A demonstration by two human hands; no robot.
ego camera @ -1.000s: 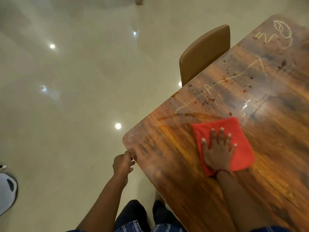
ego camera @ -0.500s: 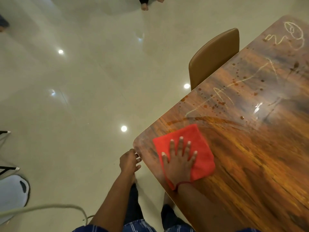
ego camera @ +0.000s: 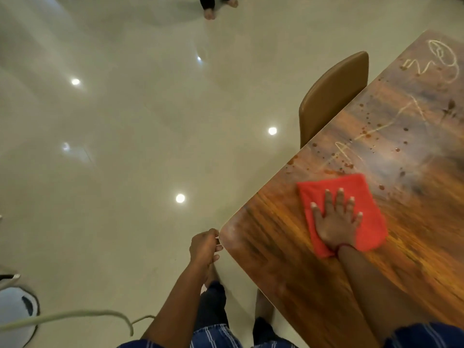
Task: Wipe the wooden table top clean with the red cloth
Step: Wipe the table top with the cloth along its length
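Cloth (ego camera: 351, 197): red, flat on the table (ego camera: 288, 259) near its left edge.
Right hand (ego camera: 335, 223): palm down on the cloth, fingers spread.
Left hand (ego camera: 204, 246): at the table corner, fingers curled; whether it grips is hard to see.
Done: near part looks clean.
Left: spots (ego camera: 366, 133) and pale lines (ego camera: 442, 60) beyond the cloth, so maybe half remains.

Glossy pale floor around a wooden bench corner

The cream floor (ego camera: 125, 146) mirrors several round ceiling lights (ego camera: 180, 198) as bright spots. A tan chair (ego camera: 331, 96) is tucked against the far left edge of the bench (ego camera: 288, 285). Another person's bare feet (ego camera: 209, 13) stand far off, and a pale cord (ego camera: 75, 316) curves along the near left.
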